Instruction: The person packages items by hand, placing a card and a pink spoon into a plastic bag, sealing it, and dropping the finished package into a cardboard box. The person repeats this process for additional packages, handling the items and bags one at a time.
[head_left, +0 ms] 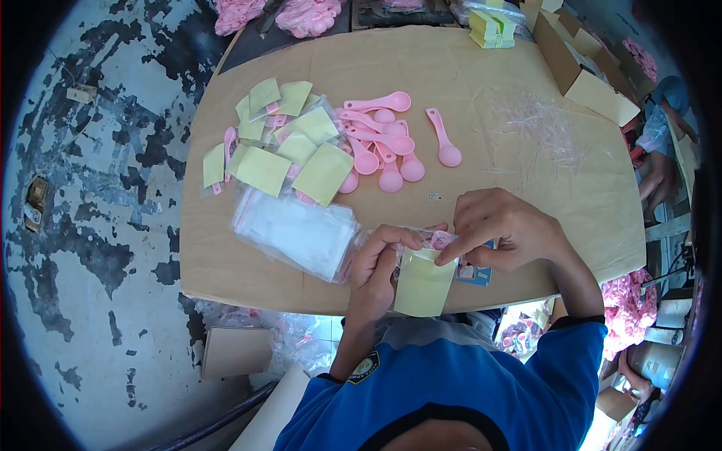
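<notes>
"What's in the left hand [371, 269]?"

"Its grip pinches the upper left edge of a clear packet [424, 276], just over the worktop's near edge."

"And the right hand [510, 229]?"

"Its index fingertip touches the packet near the top of the yellow card [422, 293]. I can't tell whether that grip is pinching anything."

"Anything else right there?"

"A pink piece [441, 240] shows above the card, and a blue printed card [477, 275] lies partly under the right hand."

"What's further out?"

"Clear bags [295, 231] lie beside the left hand. Beyond them is a heap of packets with yellow cards [263, 171], touching the pink spoons [389, 143]. One separate spoon [445, 145] lies to their right."

"And at the far side?"

"A stack of yellow cards [492, 31] and an open cardboard box [583, 75], at the far right of the brown-covered worktop [481, 83]."
</notes>
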Tool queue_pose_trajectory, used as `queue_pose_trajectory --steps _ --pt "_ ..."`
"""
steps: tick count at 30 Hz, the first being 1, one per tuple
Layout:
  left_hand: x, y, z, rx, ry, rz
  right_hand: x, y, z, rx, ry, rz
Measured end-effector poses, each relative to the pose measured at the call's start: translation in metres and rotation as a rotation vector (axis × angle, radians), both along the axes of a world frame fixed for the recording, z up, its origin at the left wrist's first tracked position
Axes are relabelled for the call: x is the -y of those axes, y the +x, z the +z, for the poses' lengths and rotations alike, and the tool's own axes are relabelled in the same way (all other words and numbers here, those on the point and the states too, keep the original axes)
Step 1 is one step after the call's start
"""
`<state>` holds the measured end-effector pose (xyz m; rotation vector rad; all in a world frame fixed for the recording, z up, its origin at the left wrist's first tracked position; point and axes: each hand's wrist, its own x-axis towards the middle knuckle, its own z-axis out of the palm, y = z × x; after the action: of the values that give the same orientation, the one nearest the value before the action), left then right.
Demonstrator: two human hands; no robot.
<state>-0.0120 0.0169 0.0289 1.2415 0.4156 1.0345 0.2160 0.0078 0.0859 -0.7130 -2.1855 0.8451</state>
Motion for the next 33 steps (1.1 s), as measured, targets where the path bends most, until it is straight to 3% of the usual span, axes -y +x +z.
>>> queue_pose_trajectory --steps 9,12,17,18,23,26,29,33 --pt "-0.002 -0.003 -0.004 0.013 0.061 0.004 0.001 0.000 -0.001 0.027 0.015 -0.004" --pt "-0.001 -0.001 0.000 0.168 -0.014 -0.049 0.002 0.000 0.000 0.042 0.028 0.000" --pt "0.003 0.004 0.001 -0.009 -0.008 0.028 0.003 0.000 -0.002 0.033 0.031 -0.014" --pt "0.005 0.008 0.007 -0.076 -0.004 0.055 0.003 0.000 0.000 0.046 0.029 -0.036" --pt "0.002 0.005 -0.011 0.091 -0.113 0.130 -0.001 0.002 0.003 0.070 0.170 -0.215" --pt "0.002 0.010 -0.001 0.097 -0.089 0.203 0.001 0.004 0.002 0.098 0.107 -0.341" --pt "0.004 0.013 0.000 0.054 0.000 0.252 0.005 -0.013 -0.008 -0.127 -0.111 -0.399" --pt "0.005 0.009 -0.013 -0.009 0.090 0.244 0.009 -0.022 -0.001 -0.028 -0.327 -0.366"
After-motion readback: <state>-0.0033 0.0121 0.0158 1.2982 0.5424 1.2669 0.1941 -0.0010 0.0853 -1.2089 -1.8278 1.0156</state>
